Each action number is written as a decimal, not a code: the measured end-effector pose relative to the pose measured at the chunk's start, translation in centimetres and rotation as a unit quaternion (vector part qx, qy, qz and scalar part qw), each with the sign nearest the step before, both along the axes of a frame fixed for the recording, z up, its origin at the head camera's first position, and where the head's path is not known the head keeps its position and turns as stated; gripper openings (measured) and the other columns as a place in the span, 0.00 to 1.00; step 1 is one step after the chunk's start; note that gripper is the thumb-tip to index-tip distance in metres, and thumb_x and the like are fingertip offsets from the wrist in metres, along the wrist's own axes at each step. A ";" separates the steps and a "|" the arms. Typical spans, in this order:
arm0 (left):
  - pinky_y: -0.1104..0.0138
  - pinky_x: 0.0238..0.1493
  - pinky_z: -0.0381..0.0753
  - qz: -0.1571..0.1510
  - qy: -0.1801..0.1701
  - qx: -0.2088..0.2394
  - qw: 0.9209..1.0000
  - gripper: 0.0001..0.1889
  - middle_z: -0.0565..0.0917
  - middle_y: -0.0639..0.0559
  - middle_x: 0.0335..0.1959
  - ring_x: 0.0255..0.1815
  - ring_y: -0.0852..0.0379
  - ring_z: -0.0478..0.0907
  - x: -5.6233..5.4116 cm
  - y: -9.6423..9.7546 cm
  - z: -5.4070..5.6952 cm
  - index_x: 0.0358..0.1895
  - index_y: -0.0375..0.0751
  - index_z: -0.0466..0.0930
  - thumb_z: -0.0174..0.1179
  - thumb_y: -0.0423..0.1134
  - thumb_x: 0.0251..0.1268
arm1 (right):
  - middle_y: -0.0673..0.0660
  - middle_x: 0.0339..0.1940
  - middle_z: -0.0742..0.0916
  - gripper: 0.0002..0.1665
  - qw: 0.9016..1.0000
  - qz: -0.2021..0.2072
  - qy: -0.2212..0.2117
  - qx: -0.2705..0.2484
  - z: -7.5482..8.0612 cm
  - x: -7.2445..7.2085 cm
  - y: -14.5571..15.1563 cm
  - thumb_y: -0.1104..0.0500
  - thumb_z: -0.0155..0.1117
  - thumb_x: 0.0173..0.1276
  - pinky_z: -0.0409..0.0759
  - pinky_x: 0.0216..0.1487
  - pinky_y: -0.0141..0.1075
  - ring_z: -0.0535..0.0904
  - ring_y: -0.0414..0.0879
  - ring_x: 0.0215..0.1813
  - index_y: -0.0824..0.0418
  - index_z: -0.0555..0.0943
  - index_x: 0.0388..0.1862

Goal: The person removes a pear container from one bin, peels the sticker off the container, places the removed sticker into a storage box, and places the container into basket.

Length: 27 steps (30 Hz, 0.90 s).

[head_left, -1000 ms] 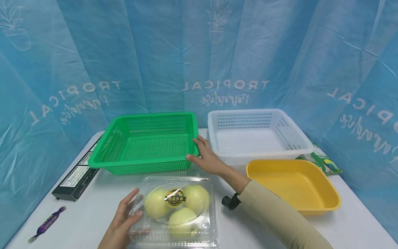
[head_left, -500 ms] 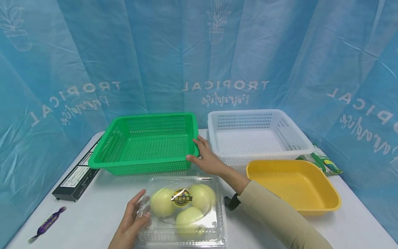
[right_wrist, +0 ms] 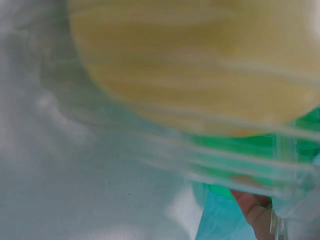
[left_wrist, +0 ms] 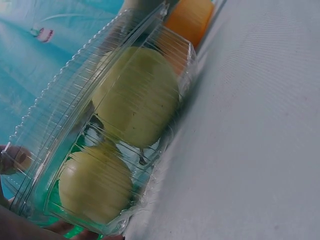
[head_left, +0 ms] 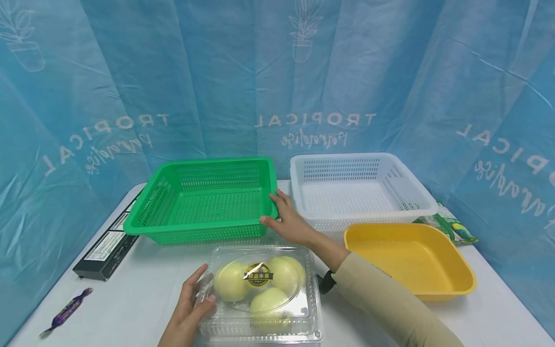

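My left hand (head_left: pixel 191 308) holds a clear plastic clamshell box (head_left: pixel 269 332) by its left side, thumb over the lid's edge and fingers along the far left side. Pale yellow-green round fruits (head_left: pixel 231 282) sit inside, under a lid with a dark round label (head_left: pixel 258 274). The left wrist view shows the box (left_wrist: pixel 170 42) tilted across the picture, fingers low at its end. My right hand (head_left: pixel 290 219) grips the right rim of the green basket (head_left: pixel 208 226), thumb at the near corner. Close to the right wrist camera, a fruit (right_wrist: pixel 190 60) looms through blurred plastic.
A white basket (head_left: pixel 364 212) stands at the back right, with a yellow tub (head_left: pixel 403 260) before it. Behind them lies a green packet (head_left: pixel 455 229). On the left are a black box with white labels (head_left: pixel 106 248) and a purple-wrapped candy (head_left: pixel 66 311). A blue curtain (head_left: pixel 225 72) surrounds the table.
The clear box has slid right along the table together with my left hand, ending closer to my right forearm. My right hand and the green basket have stayed put.
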<state>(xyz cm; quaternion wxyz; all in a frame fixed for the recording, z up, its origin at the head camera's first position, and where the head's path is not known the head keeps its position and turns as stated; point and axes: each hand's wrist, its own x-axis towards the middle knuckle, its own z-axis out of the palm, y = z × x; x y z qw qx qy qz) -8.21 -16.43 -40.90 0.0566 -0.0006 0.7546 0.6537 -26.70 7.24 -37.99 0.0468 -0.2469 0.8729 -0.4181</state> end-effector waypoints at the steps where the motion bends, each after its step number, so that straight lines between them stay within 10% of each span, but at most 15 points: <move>1: 0.32 0.60 0.61 0.002 -0.002 0.000 1.000 0.35 0.41 0.28 0.73 0.72 0.24 0.40 0.0 0.1 0.0 0.74 0.52 0.40 0.48 0.41 0.70 | 0.58 0.78 0.41 0.45 1.000 -0.001 0.000 -0.001 0.0 0.0 0.0 0.42 0.51 0.71 0.76 0.58 0.44 0.73 0.53 0.60 0.58 0.44 0.77; 27: 0.29 0.54 0.64 0.000 0.018 -0.002 1.000 0.35 0.45 0.28 0.71 0.71 0.22 0.45 0.0 0.6 -0.2 0.74 0.53 0.42 0.50 0.41 0.69 | 0.56 0.79 0.41 0.45 1.000 0.005 0.004 0.016 0.1 0.2 0.1 0.41 0.49 0.72 0.76 0.55 0.43 0.75 0.51 0.55 0.56 0.43 0.77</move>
